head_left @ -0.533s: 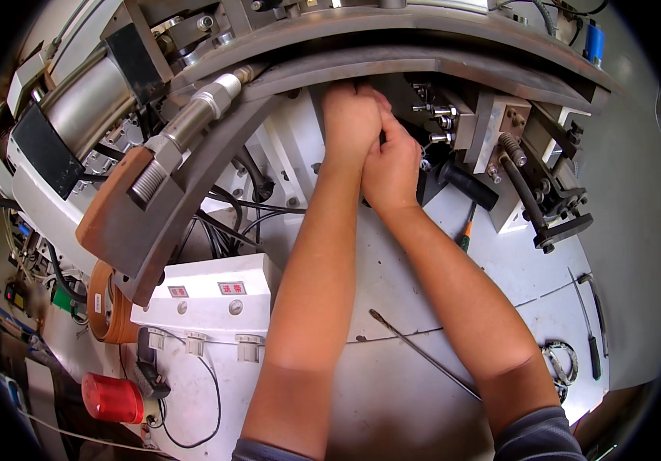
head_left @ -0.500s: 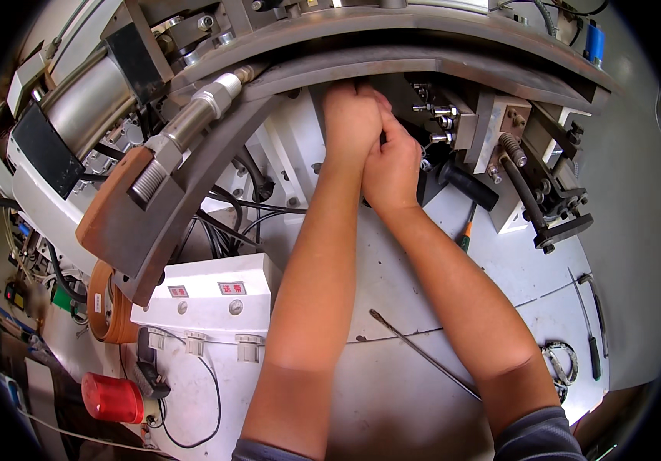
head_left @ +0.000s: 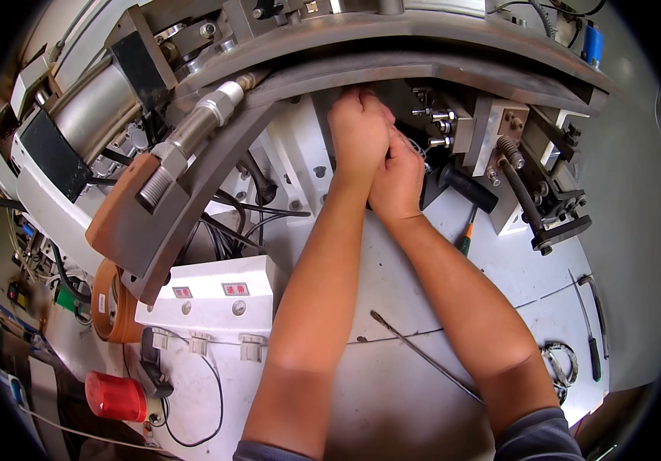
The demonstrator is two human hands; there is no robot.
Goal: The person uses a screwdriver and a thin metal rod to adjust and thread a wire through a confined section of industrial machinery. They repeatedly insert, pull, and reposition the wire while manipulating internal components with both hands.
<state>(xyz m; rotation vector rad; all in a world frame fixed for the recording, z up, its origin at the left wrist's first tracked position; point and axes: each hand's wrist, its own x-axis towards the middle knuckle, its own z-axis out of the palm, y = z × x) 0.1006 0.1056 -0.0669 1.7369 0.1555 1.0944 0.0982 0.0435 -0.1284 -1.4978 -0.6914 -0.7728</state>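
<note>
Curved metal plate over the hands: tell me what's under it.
Below the plate: the left hand and right hand, together, with silver bolts to their right. Anything they may be holding is hidden by the hands and plate.

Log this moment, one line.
Left hand: below curved metal plate; right hand: against left; grip contents: hidden; metal rod: on white tabletop

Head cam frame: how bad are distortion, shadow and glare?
Head view: black corners, metal beam looks bowed; head view: dark beneath it, detail beyond left hand and right hand fades; head view: bright sheen on silver cylinder.
</note>
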